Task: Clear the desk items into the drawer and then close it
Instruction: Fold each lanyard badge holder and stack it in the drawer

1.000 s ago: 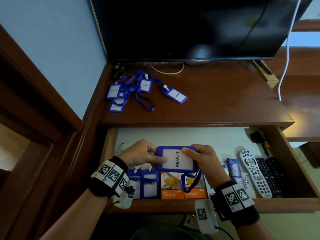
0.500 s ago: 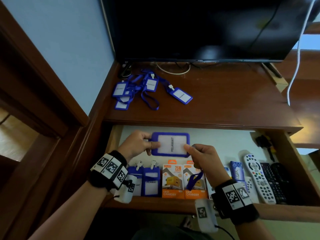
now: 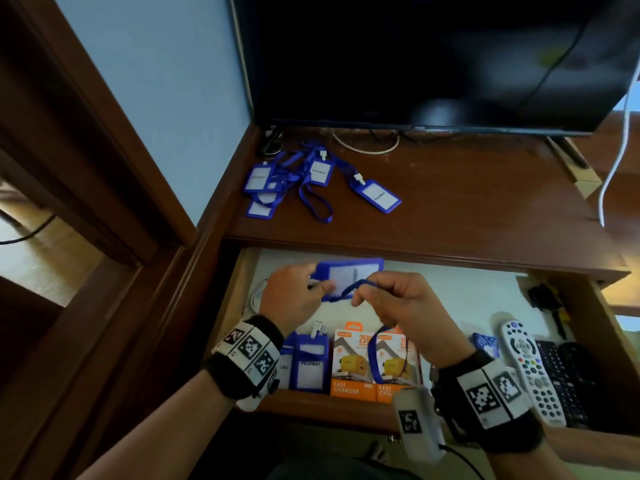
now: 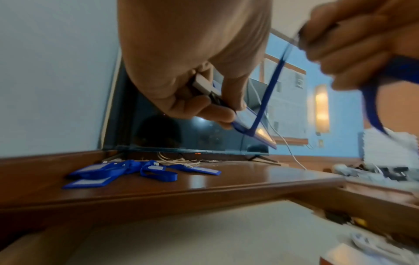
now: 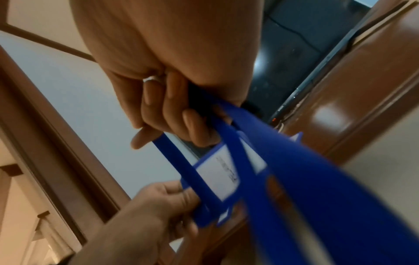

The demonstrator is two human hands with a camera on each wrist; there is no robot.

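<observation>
1. The drawer [image 3: 242, 289] is seen open under the desk [image 3: 450, 209]; badges, charger boxes [image 3: 353, 365] and remotes are already stored in it.
2. A heap of badge holders [image 3: 287, 178] is left on the desk.
3. One badge holder [image 3: 349, 275] is held over the drawer; its clip end is pinched by the left hand [image 3: 291, 299].
4. Its lanyard [image 3: 349, 292] is gripped by the curled right hand [image 3: 398, 303].
5. If the strap is left loose, it could probably be caught when the drawer is closed.

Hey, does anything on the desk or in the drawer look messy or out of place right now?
Yes. The badge holders at the desktop's back left lie in a tangled heap, lanyards crossing. In the open drawer, badges and charger boxes sit in a neat row. Nothing looks spilled or broken.
</observation>
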